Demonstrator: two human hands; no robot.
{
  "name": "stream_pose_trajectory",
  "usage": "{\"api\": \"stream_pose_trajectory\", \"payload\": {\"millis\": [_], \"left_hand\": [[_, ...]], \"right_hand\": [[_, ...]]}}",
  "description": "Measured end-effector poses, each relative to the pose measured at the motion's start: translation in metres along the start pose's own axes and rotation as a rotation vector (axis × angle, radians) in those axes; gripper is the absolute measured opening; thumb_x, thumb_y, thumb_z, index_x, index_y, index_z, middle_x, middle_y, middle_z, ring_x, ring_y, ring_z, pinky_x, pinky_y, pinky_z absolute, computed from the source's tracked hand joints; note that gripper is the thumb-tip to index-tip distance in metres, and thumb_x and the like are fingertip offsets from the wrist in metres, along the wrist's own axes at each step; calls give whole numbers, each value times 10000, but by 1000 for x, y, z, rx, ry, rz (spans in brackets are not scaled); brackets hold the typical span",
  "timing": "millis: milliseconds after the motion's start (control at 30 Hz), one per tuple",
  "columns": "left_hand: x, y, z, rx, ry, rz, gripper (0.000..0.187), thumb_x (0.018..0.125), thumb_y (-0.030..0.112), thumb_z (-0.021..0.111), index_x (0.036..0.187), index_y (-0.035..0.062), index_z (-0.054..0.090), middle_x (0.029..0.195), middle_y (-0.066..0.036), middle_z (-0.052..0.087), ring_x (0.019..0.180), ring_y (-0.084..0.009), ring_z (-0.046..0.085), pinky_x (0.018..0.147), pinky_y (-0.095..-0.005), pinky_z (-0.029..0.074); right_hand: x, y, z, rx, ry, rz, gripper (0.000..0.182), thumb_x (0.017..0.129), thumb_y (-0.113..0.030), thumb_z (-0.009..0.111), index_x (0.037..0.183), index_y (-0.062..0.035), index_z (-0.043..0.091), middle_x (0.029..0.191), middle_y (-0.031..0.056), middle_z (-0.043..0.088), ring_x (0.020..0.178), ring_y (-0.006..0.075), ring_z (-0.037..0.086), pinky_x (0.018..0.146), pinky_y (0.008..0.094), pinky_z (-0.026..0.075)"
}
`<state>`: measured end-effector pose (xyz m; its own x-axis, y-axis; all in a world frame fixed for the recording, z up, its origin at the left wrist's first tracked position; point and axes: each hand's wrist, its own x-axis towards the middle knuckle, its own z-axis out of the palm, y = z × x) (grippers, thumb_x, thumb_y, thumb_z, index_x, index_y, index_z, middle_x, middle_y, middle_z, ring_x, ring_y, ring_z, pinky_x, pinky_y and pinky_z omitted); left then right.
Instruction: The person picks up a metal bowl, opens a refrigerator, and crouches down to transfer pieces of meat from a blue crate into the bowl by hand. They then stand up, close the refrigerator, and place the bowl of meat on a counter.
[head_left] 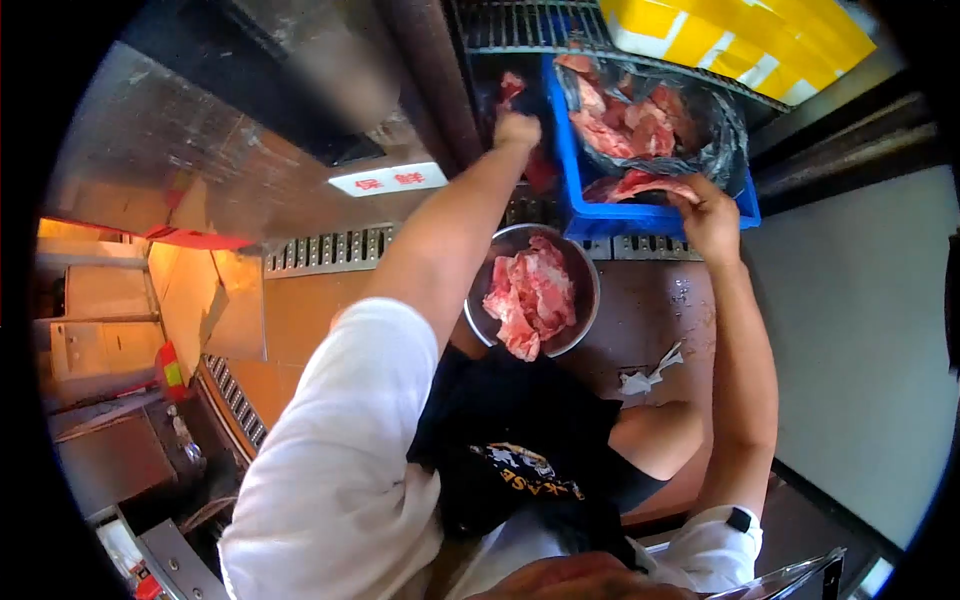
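My right hand (713, 222) is closed on the end of a long raw meat piece (640, 185) at the near side of a blue crate (565, 150). Inside that crate, a black plastic bag (728, 135) lies open around several raw meaty bones (640, 125). My left hand (517, 128) reaches left of the crate, its fingers closed at a small red piece of meat (511, 88) that sticks up beyond them. Below, a round metal bowl (590, 300) on the floor holds more raw meat (532, 295).
A wire shelf (540, 30) overhangs the crate, with a yellow-and-white box (740, 45) on it. A grey door panel (860, 330) stands at the right. Metal drain grating (320, 250) crosses the brown floor, where a crumpled white scrap (652, 372) lies.
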<state>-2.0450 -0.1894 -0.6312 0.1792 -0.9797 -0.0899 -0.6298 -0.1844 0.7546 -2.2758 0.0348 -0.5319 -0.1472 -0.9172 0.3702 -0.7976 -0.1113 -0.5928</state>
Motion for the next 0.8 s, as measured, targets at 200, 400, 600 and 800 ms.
{"api": "stream_pose_trajectory", "payload": {"millis": [200, 400, 600, 800], "left_hand": [[95, -31, 35, 100, -382, -231, 374, 888, 322, 531, 1124, 64, 664, 1161, -195, 658, 950, -288, 694, 829, -445, 530], [48, -59, 32, 77, 48, 248, 221, 807, 199, 654, 989, 73, 664, 1049, -141, 675, 963, -306, 655, 760, -404, 534], [-111, -62, -40, -24, 214, 537, 211, 775, 144, 650, 970, 72, 617, 1004, -152, 603, 954, -392, 583, 811, -415, 487], [-184, -121, -91, 141, 127, 269, 293, 746, 188, 696, 1003, 62, 630, 1005, -175, 630, 962, -392, 605, 823, -442, 491]], "right_hand": [[-16, 1, 7, 68, 110, -45, 138, 801, -96, 721, 902, -53, 637, 896, 191, 649, 859, 414, 624, 707, 416, 507], [-15, 24, 15, -44, 80, -55, 174, 821, -178, 715, 943, -74, 648, 912, 172, 659, 885, 391, 631, 714, 432, 502], [-20, 29, 22, 70, 109, -40, 163, 858, -236, 702, 981, -133, 672, 939, 118, 688, 886, 332, 657, 731, 384, 514], [-20, 28, 20, 12, 94, -37, 176, 860, -255, 702, 1001, -153, 680, 952, 96, 698, 879, 310, 669, 734, 370, 519]]}}
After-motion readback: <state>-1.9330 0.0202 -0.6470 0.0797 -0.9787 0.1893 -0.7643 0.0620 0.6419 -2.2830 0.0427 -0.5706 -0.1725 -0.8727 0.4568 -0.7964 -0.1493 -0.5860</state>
